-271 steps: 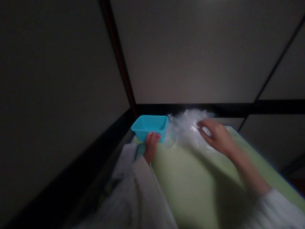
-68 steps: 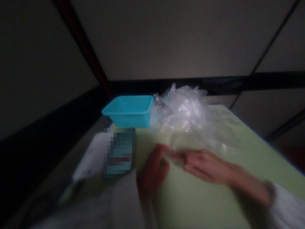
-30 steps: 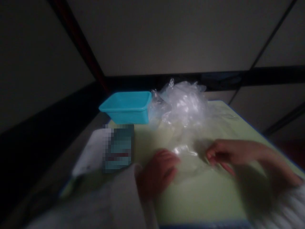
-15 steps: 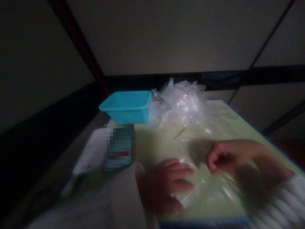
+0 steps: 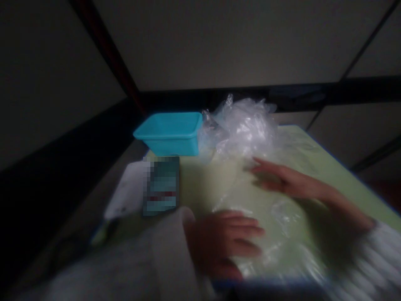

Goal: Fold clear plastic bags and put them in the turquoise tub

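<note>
A clear plastic bag (image 5: pixel 275 221) lies spread flat on the pale green table (image 5: pixel 328 167) in front of me. My left hand (image 5: pixel 225 240) rests on the bag's near left edge, fingers stretched out flat. My right hand (image 5: pixel 282 180) lies over the bag's far part with fingers extended, close to a heap of crumpled clear plastic bags (image 5: pixel 247 127) at the back of the table. Neither hand grips anything that I can see.
A turquoise plastic tub (image 5: pixel 171 133) stands at the table's far left corner beside the heap. A dark teal card or packet (image 5: pixel 161 186) lies on a white sheet (image 5: pixel 128 192) at the left edge. Dim partition walls enclose the table.
My right hand has let go its pinch and moved forward, fingers now stretched over the bag. The bag lies flatter on the table. My left hand stays pressed on its near edge.
</note>
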